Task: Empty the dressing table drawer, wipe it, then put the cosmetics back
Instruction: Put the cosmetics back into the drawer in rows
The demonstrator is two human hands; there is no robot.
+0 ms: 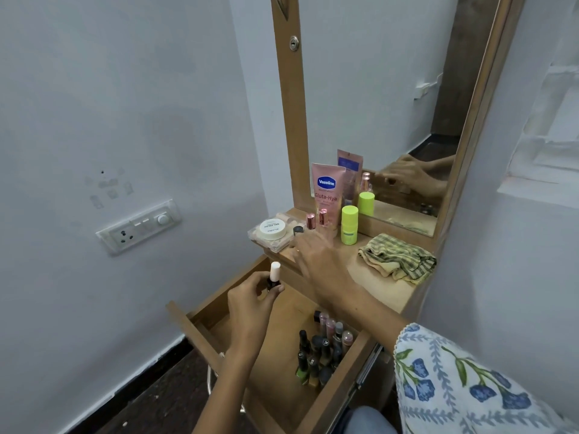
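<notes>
Still emptying: left hand (250, 303) is pinching 1 nail polish bottle (274, 276) above the drawer (282, 333). Right hand (316, 261), fingers loosely spread and holding nothing, is hovering near the tabletop's left edge. Bottle cluster (322, 349) is sitting at the drawer's right side; cloth (398, 256) is lying unused.

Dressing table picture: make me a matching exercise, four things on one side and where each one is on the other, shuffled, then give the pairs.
Things:
1. white-capped bottle
2. cloth
3. nail polish cluster
4. Vaseline tube

Places:
A. standing in the open drawer
B. upright against the mirror
C. in the left hand grip
D. crumpled on the tabletop, right side

Pairs: 1-C, 2-D, 3-A, 4-B
</notes>
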